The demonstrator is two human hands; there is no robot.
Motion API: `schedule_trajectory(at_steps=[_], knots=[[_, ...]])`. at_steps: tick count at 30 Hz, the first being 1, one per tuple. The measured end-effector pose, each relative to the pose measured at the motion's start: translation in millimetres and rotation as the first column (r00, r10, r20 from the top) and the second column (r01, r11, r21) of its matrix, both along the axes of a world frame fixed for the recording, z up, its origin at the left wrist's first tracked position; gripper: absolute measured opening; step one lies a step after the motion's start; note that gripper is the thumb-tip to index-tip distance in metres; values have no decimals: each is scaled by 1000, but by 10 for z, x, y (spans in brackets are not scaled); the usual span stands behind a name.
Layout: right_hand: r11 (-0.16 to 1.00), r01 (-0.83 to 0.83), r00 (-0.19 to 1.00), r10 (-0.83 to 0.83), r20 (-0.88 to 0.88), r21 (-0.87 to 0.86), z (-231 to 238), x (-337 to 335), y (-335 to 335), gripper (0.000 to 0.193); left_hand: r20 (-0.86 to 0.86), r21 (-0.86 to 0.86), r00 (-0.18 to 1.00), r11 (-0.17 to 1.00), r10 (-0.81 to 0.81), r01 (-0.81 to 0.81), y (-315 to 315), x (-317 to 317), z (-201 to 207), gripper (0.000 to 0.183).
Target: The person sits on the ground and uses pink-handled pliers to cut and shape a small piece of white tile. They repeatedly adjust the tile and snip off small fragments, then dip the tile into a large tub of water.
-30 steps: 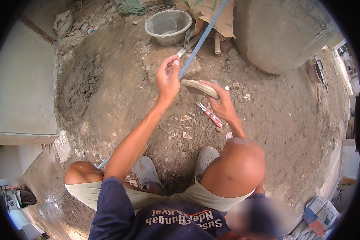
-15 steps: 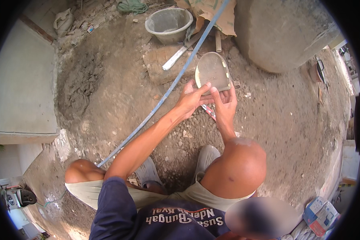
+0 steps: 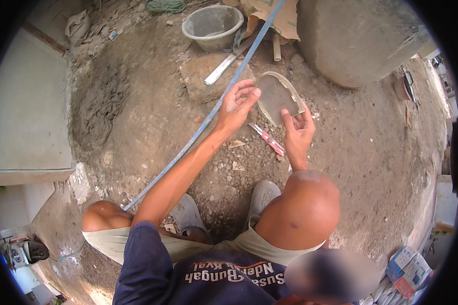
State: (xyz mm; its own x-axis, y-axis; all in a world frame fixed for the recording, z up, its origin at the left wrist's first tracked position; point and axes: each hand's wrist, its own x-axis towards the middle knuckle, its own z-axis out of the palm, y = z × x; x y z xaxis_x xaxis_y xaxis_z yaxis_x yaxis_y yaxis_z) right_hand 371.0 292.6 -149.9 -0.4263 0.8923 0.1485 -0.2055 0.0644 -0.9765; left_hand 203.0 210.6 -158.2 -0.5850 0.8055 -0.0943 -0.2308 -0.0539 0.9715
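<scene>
A clear, shallow plastic cover (image 3: 277, 96) with a curved rim and pale yellowish bits along its edge is held up in front of me. My right hand (image 3: 298, 129) grips its lower right end, thumb on the face and fingers behind. Beside the cover's left edge is my left hand (image 3: 237, 105), its fingers apart and bent; the fingertips are very near the rim, and contact is hard to make out. Below the cover, a red utility knife (image 3: 268, 140) with its blade showing lies on the gravelly ground.
A blue hose (image 3: 203, 127) runs diagonally past my left forearm. Ahead are a stone block (image 3: 198, 76) with a pale metal strip (image 3: 220, 69), a grey basin (image 3: 213, 43) and torn brown paper (image 3: 277, 23). A big concrete cylinder (image 3: 356, 46) stands at the far right.
My left hand has come off the cover's lower edge and moved left. The right hand has shifted right and tilted the cover, and the utility knife beneath now shows fully.
</scene>
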Motion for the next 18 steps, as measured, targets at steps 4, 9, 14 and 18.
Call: schedule_trajectory(at_steps=[4,9,14,18], knots=[[980,-65,995,49,-91,-187,-76,76,-91,51,-75,78,992,992,-96,102,8,-24,70,58],[964,-101,995,103,-5,-246,-84,80,-238,52,-247,55,962,993,114,-103,38,19,96,53],[978,-210,965,208,159,0,10,76,-429,55,-119,-151,924,913,364,-379,103,99,217,67],[906,-334,934,282,218,260,49,6,-431,58,178,-102,926,942,332,-319,72,-111,-146,57]])
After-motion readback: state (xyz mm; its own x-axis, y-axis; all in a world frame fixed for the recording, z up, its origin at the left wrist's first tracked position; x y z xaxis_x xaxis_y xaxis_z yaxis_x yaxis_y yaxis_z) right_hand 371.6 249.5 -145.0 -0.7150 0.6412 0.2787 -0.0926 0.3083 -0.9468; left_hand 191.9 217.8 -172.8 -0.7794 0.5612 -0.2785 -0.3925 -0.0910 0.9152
